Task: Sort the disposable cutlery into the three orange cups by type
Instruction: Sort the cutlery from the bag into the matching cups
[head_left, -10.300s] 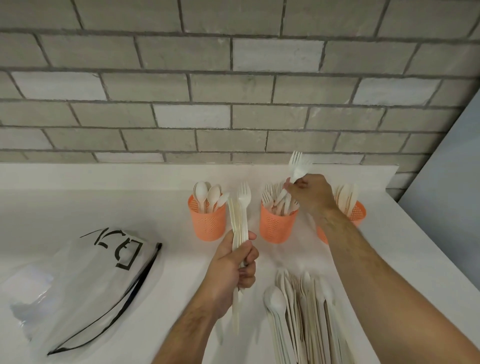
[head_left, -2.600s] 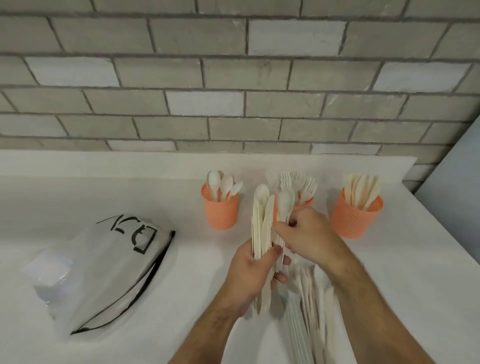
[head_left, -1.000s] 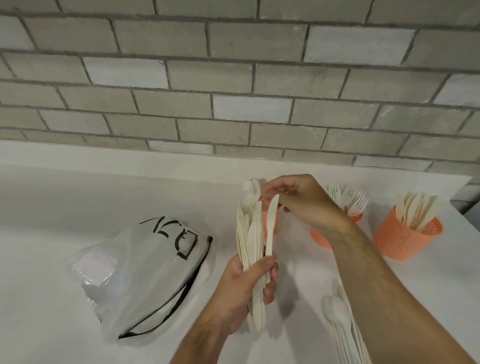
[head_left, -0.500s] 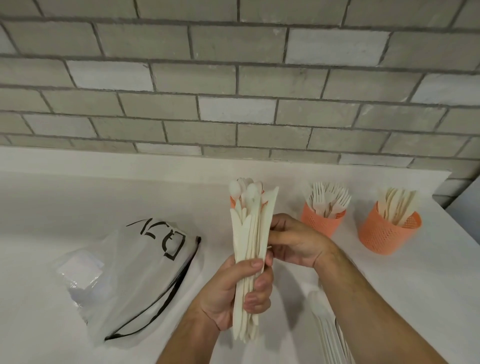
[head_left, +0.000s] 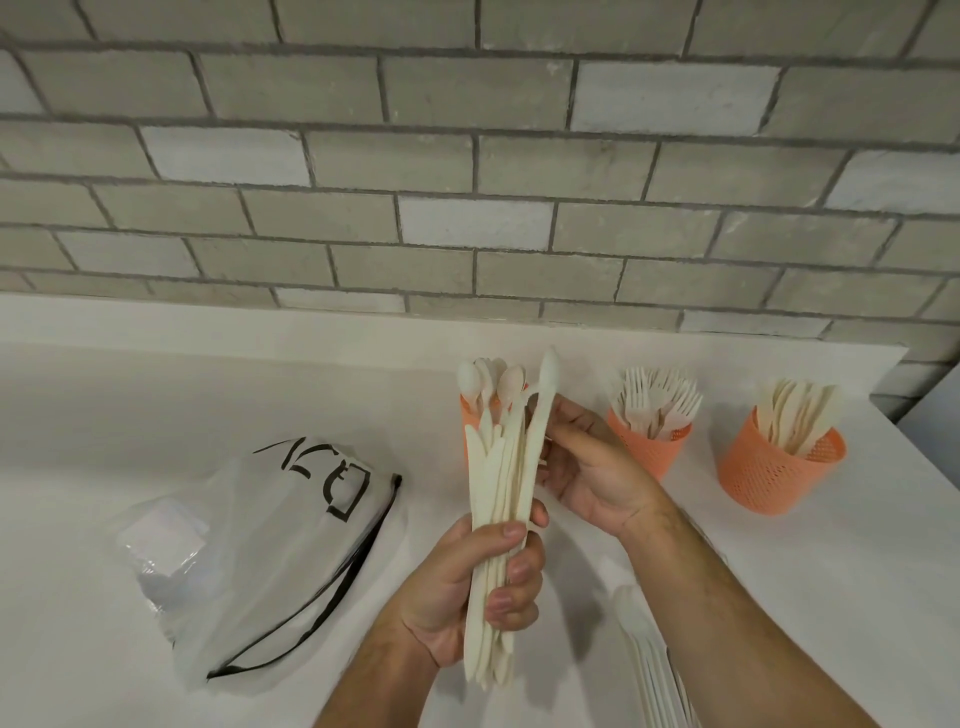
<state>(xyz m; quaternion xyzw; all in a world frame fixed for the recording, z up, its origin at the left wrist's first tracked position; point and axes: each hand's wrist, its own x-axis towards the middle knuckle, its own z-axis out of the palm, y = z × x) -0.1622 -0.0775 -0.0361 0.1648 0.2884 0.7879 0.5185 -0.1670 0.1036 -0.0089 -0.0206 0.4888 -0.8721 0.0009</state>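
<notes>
In the lower centre of the frame the left hand (head_left: 462, 587) gripped an upright bundle of cutlery (head_left: 496, 499), fingers curled round it. The right hand (head_left: 587, 467) pinched one spoon (head_left: 540, 415) raised above the bundle. Three orange cups stood right of centre – spoon cup (head_left: 467, 415) behind the bundle, fork cup (head_left: 649, 441), knife cup (head_left: 774, 467). A plastic bag (head_left: 270, 545) lay lower left

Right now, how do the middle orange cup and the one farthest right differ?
The middle cup holds forks with tines up; the right cup holds knives, blades up. The middle cup is partly hidden behind the right hand; the right cup stands in full view. The middle cup sits farther from the counter's right edge. Both are orange mesh cups, upright on the white counter.
</notes>
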